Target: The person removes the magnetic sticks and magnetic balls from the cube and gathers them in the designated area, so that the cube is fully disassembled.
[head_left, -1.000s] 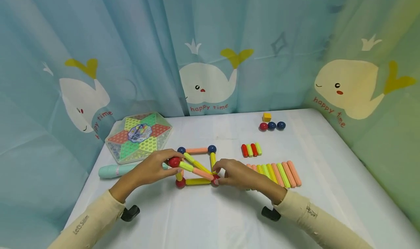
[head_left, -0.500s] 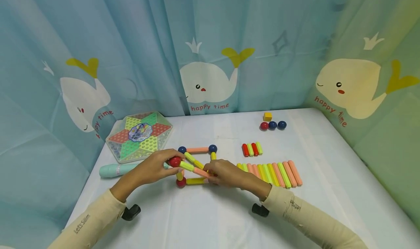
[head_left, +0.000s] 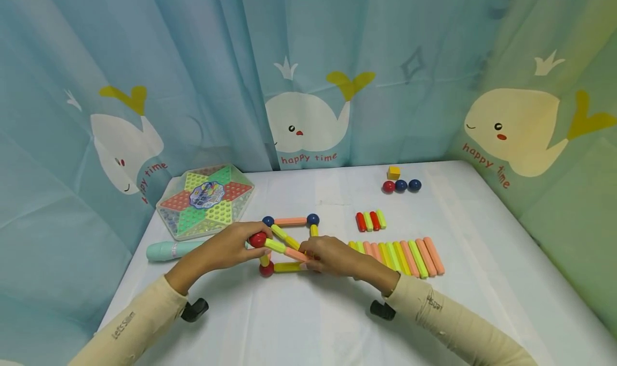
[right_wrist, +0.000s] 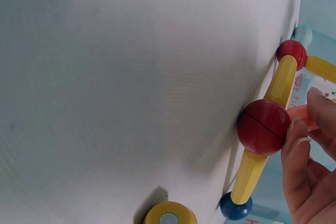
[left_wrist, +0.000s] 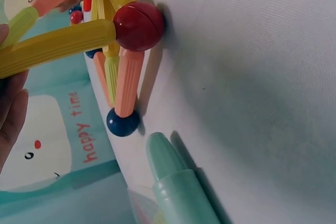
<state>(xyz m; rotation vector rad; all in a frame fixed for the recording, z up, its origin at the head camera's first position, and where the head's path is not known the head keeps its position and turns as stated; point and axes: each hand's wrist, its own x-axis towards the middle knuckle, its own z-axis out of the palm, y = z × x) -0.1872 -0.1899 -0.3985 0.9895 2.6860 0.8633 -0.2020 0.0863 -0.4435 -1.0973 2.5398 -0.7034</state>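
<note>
Left hand (head_left: 241,243) pinches a raised red ball (head_left: 257,240); right hand (head_left: 332,255) pinches a slanting salmon rod (head_left: 295,254), its lower end hard to make out. The square base (head_left: 287,267) sits joined on the table (head_left: 270,323); work above seems unfinished, spare rods (head_left: 405,258) lying at right.

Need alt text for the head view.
A person's left hand holds a raised red ball and the right hand pinches an orange rod, at a rod-and-ball frame on a white table. Loose rods lie to the right; a star-patterned game board and teal tube lie to the left.
</note>
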